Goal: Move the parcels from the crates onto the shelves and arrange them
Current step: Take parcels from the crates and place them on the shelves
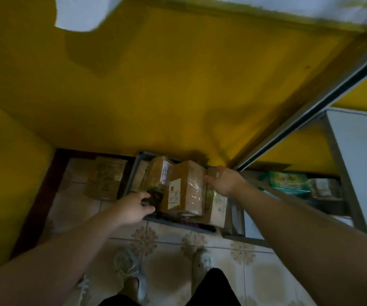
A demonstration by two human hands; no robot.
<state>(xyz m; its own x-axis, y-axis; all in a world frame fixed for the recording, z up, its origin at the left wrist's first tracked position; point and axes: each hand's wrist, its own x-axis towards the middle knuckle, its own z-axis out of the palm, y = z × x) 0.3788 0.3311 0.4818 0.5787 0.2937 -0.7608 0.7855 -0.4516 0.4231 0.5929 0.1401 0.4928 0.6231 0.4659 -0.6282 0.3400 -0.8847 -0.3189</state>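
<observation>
Two hands reach down into a grey crate (173, 223) on the tiled floor (222, 246). The left hand (131, 208), at 7 o'clock of the crate, curls its fingers round a dark bundle (156, 196). The right hand (224, 181), at 2 o'clock, grips the top edge of an upright cardboard parcel (187, 188) with a white label, which stands among more boxes (158, 171) packed close around it. At 9 o'clock, flattened cardboard (106, 178) lies by the yellow wall (156, 85). At 3 o'clock, a metal shelf unit (341, 195) holds green packets (288, 182).
</observation>
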